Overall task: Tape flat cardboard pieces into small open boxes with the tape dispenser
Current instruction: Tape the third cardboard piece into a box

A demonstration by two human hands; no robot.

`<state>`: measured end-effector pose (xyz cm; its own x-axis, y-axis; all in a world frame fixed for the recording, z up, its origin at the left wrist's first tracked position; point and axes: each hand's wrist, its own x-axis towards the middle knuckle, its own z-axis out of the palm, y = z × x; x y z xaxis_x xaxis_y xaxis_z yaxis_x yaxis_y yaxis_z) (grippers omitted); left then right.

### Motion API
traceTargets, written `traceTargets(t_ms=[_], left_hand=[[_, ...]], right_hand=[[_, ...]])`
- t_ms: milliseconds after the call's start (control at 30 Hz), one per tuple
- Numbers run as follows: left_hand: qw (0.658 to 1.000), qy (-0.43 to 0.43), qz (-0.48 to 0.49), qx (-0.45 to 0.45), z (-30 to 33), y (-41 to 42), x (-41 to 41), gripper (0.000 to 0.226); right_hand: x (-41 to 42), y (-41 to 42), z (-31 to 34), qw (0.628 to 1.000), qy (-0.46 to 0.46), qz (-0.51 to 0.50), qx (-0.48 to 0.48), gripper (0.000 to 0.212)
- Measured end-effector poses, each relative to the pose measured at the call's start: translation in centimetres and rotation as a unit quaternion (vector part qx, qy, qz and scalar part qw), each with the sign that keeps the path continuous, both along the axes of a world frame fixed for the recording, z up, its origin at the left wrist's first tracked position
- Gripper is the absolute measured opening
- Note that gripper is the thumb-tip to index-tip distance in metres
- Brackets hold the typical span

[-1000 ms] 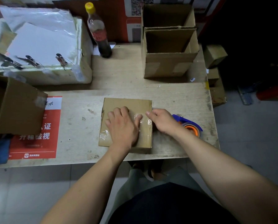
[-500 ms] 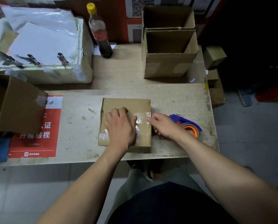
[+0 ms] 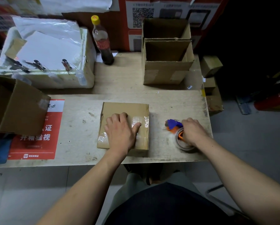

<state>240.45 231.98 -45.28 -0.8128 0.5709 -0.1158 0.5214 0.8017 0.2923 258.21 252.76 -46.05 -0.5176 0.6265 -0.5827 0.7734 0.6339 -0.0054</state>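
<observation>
Head view: you are taping a box bottom at the table's middle.
Your left hand [image 3: 119,130] lies flat on the cardboard box [image 3: 124,109], pressing the clear tape [image 3: 140,121] down. Your right hand [image 3: 192,132] curls round the tape dispenser [image 3: 175,125], just right of it. Two finished boxes [image 3: 167,62] stand open behind. I think this one needs more tape.

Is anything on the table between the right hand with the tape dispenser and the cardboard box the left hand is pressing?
Nothing visible. The right hand grips the tape dispenser to the right of the cardboard box; only bare table lies between them. The left hand rests on the box's taped top, left of its right edge.
</observation>
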Motion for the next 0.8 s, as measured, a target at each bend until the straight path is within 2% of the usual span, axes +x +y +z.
traceTargets(t_ms=[100,167,233,300,400,467,567,633,700,733,800], left_hand=[[0.999,-0.035,0.006,-0.007,1.1,0.4,0.1,0.058],[0.995,-0.095,0.020,0.018,2.4,0.5,0.2,0.055],[0.979,-0.180,0.030,0.090,4.2,0.5,0.3,0.046],[0.934,-0.309,0.066,0.169,6.6,0.8,0.7,0.036],[0.845,-0.466,0.107,0.240,9.5,1.7,1.7,0.036],[0.800,-0.531,0.135,0.246,10.8,2.3,2.0,0.045],[0.728,-0.610,0.184,0.252,12.3,2.7,1.9,0.054],[0.720,-0.617,0.188,0.257,12.5,2.6,2.1,0.042],[0.734,-0.584,0.197,0.284,12.6,2.6,2.4,0.019],[0.756,-0.550,0.196,0.295,12.3,2.5,2.5,0.016],[0.824,-0.455,0.167,0.294,11.4,2.4,2.7,0.018]], right_hand=[[0.1,0.3,0.6,0.999,0.026,-0.021,-0.021,0.022],[0.2,0.2,1.6,0.991,0.084,-0.072,-0.070,0.032],[0.4,-0.4,3.2,0.963,0.184,-0.144,-0.136,0.039],[0.3,-1.2,5.2,0.921,0.298,-0.169,-0.186,0.047],[0.0,-2.4,7.6,0.873,0.426,-0.128,-0.202,0.074],[0.1,-2.9,8.5,0.865,0.462,-0.078,-0.178,0.081],[0.4,-3.0,8.9,0.880,0.456,-0.009,-0.132,0.086],[0.6,-3.1,8.6,0.886,0.450,0.035,-0.105,0.089],[0.9,-3.2,8.3,0.883,0.457,0.067,-0.085,0.090],[0.9,-3.3,8.3,0.880,0.462,0.076,-0.075,0.090],[1.0,-3.5,8.2,0.877,0.467,0.110,-0.042,0.087]])
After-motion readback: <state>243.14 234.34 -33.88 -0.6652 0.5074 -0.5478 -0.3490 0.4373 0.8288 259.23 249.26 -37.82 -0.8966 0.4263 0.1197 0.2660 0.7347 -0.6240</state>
